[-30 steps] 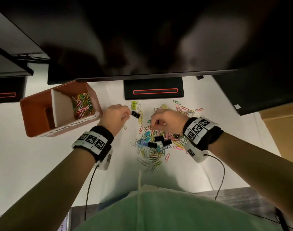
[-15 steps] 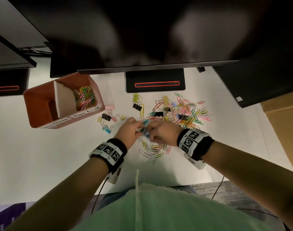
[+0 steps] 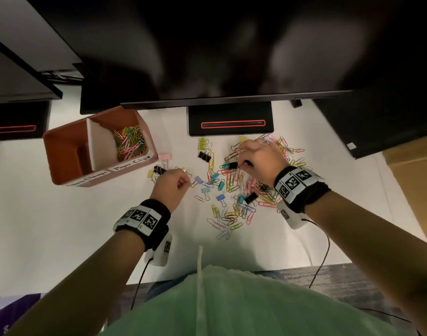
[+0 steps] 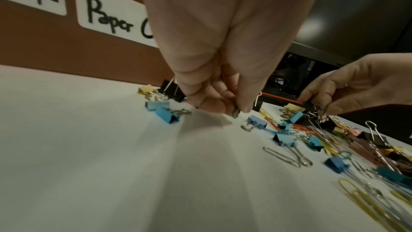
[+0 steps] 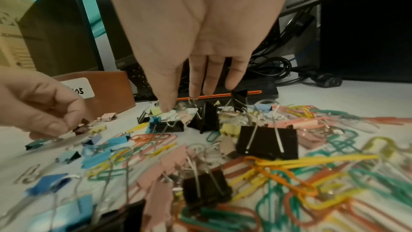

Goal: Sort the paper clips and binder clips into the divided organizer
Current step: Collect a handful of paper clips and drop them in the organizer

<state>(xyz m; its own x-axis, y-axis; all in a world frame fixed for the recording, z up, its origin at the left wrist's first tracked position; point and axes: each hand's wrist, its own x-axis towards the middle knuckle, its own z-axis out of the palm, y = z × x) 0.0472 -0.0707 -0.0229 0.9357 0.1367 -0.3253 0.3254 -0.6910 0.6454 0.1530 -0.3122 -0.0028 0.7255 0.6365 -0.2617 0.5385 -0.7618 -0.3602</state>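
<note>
A terracotta divided organizer stands at the left; its right compartment holds colored paper clips, and its left one looks bare. A mixed pile of paper clips and binder clips covers the desk's middle. My right hand reaches over the pile's far side and pinches the wire handle of a black binder clip, also seen in the left wrist view as clip and in the right wrist view. My left hand hovers low with thumb and forefinger pressed together; nothing shows between them. A light blue binder clip lies just beyond them.
A few small binder clips lie apart beside the organizer's front corner. A black monitor stand sits behind the pile, with dark monitors overhanging. A cardboard box stands at the right. Wrist cables trail toward the desk's near edge.
The hands, joined at the pile's near side half a second ago, have parted. The right moved to the far side and took a black binder clip's handle; the left drew slightly left.
</note>
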